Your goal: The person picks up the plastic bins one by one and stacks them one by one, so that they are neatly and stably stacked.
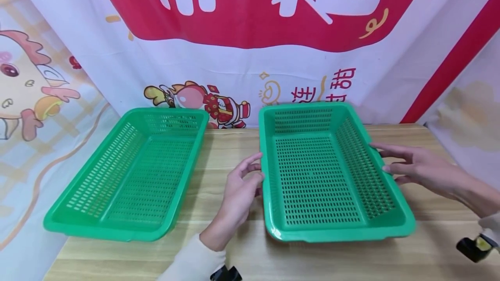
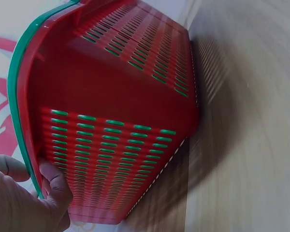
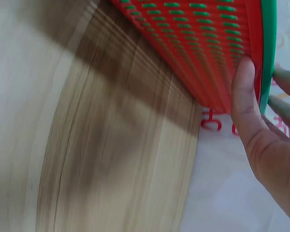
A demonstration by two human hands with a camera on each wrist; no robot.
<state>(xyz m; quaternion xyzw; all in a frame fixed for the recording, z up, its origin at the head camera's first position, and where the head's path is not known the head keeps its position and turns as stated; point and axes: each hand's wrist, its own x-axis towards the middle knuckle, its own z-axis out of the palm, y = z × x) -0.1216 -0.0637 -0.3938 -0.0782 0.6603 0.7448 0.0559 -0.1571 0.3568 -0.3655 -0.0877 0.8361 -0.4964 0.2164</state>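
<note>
A green plastic basket (image 1: 312,177) with slotted walls sits nested inside a red basket (image 2: 101,96) on the right half of the table; from the head view the red one is nearly hidden. My left hand (image 1: 242,187) grips the left rims, its thumb tucked under the red rim in the left wrist view. On the opposite long side, my right hand (image 1: 423,170) holds the rims, with the thumb against the red wall (image 3: 198,43) and the fingers at the green rim (image 3: 268,53). Whether the pair rests fully on the table I cannot tell.
Another green basket (image 1: 144,181) stands to the left on the wooden table (image 1: 218,168). Behind the table hangs a white and red printed cloth (image 1: 242,73), and patterned cloth (image 1: 50,112) covers the left side.
</note>
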